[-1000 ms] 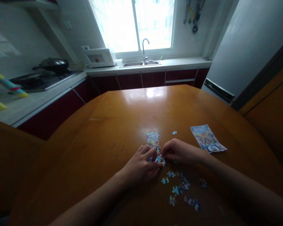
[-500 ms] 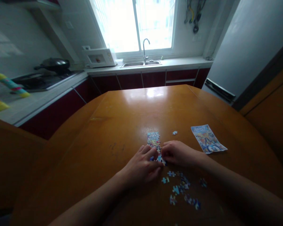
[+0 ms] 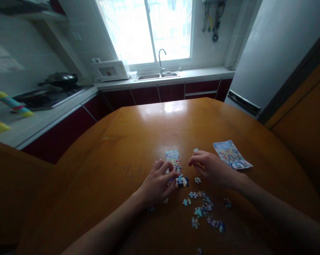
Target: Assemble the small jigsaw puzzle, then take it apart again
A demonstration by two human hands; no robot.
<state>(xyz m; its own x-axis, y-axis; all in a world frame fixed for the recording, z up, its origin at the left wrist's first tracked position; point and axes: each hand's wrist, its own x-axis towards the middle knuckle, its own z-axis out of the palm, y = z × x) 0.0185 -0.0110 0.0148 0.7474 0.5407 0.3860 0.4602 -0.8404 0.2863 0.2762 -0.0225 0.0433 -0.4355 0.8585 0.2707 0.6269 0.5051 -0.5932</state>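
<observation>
A strip of joined jigsaw pieces [image 3: 175, 163] lies on the round wooden table [image 3: 138, 141]. My left hand [image 3: 157, 182] rests with curled fingers on the strip's near left end, pressing it. My right hand [image 3: 211, 168] has lifted off to the right, fingers curled over a lone piece [image 3: 196, 150] at its fingertips; whether it grips that piece is unclear. A single loose piece [image 3: 197, 180] lies just below my right hand. Several loose pieces [image 3: 205, 209] are scattered nearer to me.
A printed picture sheet [image 3: 232, 154] lies to the right of my right hand. Beyond the table run a counter with a sink [image 3: 157, 75], a microwave [image 3: 110, 70] and a wok [image 3: 62, 77] on the stove. A grey fridge [image 3: 271, 53] stands at right.
My right hand has left the puzzle strip and moved right and away toward the lone piece. My left hand stays on the strip. The camera has tilted slightly.
</observation>
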